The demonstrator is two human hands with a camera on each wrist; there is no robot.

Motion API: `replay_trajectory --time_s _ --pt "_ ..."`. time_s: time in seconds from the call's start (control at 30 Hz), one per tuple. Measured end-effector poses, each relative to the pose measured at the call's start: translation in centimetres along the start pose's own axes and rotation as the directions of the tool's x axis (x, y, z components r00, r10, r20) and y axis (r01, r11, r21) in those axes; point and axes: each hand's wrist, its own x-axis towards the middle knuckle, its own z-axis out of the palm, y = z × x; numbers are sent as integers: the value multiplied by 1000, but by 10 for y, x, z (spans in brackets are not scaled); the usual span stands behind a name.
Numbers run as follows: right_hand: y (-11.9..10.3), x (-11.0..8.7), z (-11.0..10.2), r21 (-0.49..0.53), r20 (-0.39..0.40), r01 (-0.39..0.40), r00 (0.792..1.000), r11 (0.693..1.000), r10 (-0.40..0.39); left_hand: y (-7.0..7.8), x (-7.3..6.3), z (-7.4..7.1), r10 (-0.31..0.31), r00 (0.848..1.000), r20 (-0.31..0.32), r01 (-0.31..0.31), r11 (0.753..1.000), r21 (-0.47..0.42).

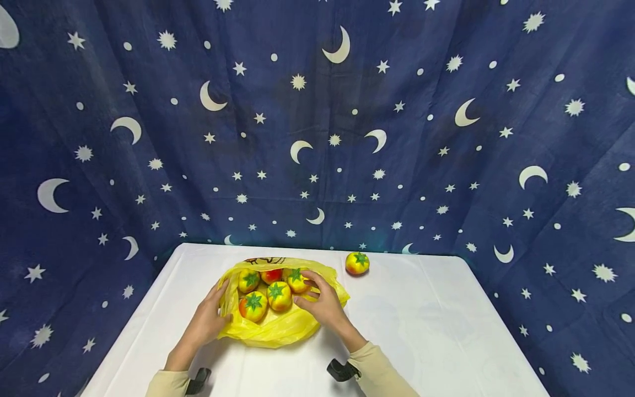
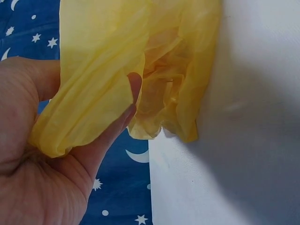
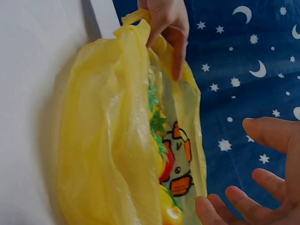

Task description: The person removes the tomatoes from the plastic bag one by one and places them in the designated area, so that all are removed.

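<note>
A yellow plastic bag [image 1: 273,333] lies with its mouth spread wide, several toy fruits [image 1: 253,306] inside, yellow-red with green leafy tops like persimmons. My left hand [image 1: 204,318] grips the bag's left edge; in the left wrist view a fold of yellow plastic [image 2: 93,108] passes between thumb and fingers. At the bag's right side, my right hand [image 1: 324,304] is over the opening, fingertips right by the rightmost fruit [image 1: 296,280]. The right wrist view has the right hand [image 3: 267,187] with fingers spread and nothing held. A black-and-orange printed figure [image 3: 180,164] shows on the bag's far wall.
One more toy persimmon [image 1: 357,264] sits on the white table [image 1: 421,325] behind and right of the bag, near the far edge. A dark blue curtain [image 1: 317,121] with moons and stars hangs behind the table. Black wrist mounts [image 1: 342,370] are at both cuffs.
</note>
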Motion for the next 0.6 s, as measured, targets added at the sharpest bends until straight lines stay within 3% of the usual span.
replay_trajectory --time_s 0.2,0.33,0.6 --pt "10 7 21 -26 59 -13 998 1000 15 -3 -4 2 31 999 -33 -31 1000 -1" --pt "12 11 31 -108 59 -37 997 993 44 -4 -3 2 17 1000 -21 -17 1000 3" --pt "21 16 42 -158 60 -80 994 984 90 -7 0 2 -5 1000 7 5 1000 2"
